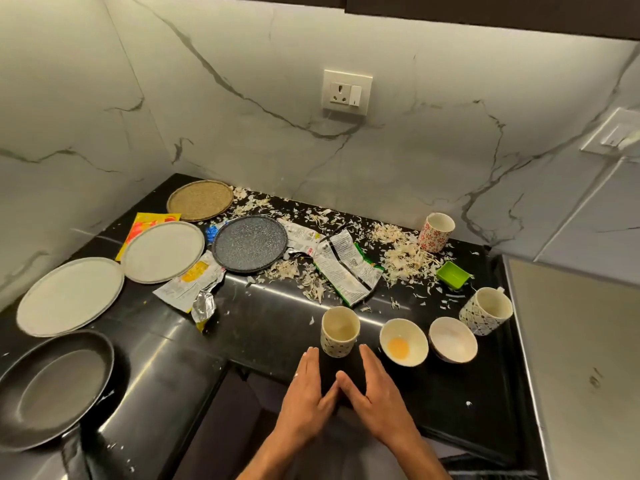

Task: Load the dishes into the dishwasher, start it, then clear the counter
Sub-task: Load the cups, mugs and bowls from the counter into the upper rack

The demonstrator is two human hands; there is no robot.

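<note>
Both hands flat on black counter (270, 317) edge, empty: left hand (306, 400) & right hand (375, 400) w/ fingers straight, thumbs touching. Dotted cup (340, 331) just ahead btwn fingertips; yolk-stained bowl (403, 342) right of it; plates far left.

light: warm strip under cabinet (485, 19), wall bright
glare: streaks on black counter (277, 327)
edges: wide-angle bending, slightly soft
</note>
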